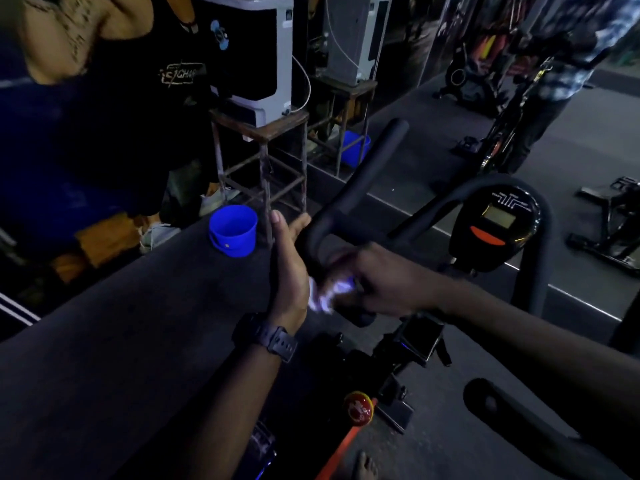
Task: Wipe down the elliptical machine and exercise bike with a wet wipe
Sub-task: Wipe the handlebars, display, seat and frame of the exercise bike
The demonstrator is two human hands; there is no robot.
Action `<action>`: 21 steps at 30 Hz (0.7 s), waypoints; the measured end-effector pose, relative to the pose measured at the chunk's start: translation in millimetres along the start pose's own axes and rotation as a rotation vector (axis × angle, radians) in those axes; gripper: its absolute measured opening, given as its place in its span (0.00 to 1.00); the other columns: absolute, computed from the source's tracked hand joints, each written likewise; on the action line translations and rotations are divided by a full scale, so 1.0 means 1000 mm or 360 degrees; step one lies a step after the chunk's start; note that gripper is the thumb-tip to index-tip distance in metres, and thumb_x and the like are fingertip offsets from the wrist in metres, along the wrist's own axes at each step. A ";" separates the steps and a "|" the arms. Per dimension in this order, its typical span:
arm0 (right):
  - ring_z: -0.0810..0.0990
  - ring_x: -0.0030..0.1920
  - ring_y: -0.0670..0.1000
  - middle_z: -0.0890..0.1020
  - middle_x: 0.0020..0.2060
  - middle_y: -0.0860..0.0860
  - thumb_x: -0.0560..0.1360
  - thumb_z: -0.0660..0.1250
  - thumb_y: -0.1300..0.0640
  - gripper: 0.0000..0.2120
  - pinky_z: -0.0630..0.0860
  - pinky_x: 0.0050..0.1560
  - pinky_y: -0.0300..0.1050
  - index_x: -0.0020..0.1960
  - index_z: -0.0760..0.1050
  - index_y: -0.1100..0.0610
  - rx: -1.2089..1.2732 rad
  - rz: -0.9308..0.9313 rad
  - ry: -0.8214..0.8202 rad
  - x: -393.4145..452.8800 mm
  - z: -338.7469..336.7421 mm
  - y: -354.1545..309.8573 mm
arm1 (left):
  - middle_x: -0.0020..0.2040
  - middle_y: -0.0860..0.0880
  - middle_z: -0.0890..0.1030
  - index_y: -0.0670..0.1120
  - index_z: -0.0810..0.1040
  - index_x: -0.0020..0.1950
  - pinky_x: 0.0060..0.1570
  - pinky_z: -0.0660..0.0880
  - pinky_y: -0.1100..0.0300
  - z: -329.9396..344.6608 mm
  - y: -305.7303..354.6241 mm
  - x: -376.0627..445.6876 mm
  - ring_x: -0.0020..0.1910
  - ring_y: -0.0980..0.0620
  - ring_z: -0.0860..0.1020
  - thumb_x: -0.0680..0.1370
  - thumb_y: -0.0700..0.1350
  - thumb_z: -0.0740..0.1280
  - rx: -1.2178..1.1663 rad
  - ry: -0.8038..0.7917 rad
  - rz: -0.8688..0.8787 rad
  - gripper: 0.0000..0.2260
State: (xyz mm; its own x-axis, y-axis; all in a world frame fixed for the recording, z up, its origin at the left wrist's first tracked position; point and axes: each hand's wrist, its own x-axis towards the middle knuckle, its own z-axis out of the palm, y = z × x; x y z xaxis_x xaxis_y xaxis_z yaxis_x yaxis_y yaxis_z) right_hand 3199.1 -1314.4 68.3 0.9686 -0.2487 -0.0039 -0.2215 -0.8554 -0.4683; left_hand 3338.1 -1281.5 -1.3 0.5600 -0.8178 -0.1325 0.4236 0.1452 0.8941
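Dim gym floor (pixel 121 341); right hand (pixel 384 282) presses wipe (pixel 325 292) on handlebar (pixel 349 188).

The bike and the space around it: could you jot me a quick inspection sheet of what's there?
Surface: dark gym floor.
Job's things: exercise bike handlebar, black, with a console; white wet wipe, blurred, against the lower handlebar.
Clutter: blue bucket on the floor; red knob low on the bike frame.
Grips: left hand holds the handlebar, a dark watch on its wrist; right hand holds the wipe.
Cables: white cord hanging from the appliance on a metal stand.
Surroundings: mirror wall; a person in black stands left.
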 end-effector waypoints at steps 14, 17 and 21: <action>0.77 0.42 0.38 0.82 0.42 0.45 0.75 0.68 0.64 0.05 0.69 0.46 0.29 0.48 0.82 0.59 0.0210 0.0561 0.0308 -0.022 0.006 0.010 | 0.63 0.54 0.80 0.41 0.72 0.74 0.63 0.75 0.67 -0.001 -0.009 -0.004 0.54 0.68 0.79 0.84 0.64 0.42 0.0156 -0.0029 0.0113 0.35; 0.73 0.36 0.44 0.77 0.35 0.52 0.76 0.65 0.69 0.05 0.70 0.40 0.35 0.42 0.76 0.65 0.0845 0.0823 0.0259 -0.023 0.007 0.012 | 0.65 0.52 0.79 0.41 0.73 0.73 0.60 0.71 0.75 -0.001 -0.011 -0.006 0.52 0.72 0.78 0.85 0.61 0.42 0.0208 -0.0031 0.0150 0.33; 0.78 0.43 0.48 0.82 0.41 0.56 0.76 0.69 0.58 0.05 0.76 0.47 0.47 0.45 0.79 0.60 0.1402 0.1135 0.0414 0.023 0.031 0.020 | 0.62 0.49 0.81 0.40 0.72 0.74 0.58 0.77 0.68 0.005 -0.010 -0.009 0.55 0.64 0.81 0.85 0.62 0.42 0.0209 -0.0119 0.0096 0.34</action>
State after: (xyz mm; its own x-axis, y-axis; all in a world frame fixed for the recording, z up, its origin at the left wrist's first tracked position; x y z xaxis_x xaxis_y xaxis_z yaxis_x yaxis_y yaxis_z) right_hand 3220.7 -1322.7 31.1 0.5807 -0.7198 -0.3803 -0.4526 0.1028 -0.8857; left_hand 3325.8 -1278.2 -6.8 0.5250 -0.8497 -0.0493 0.2912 0.1249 0.9485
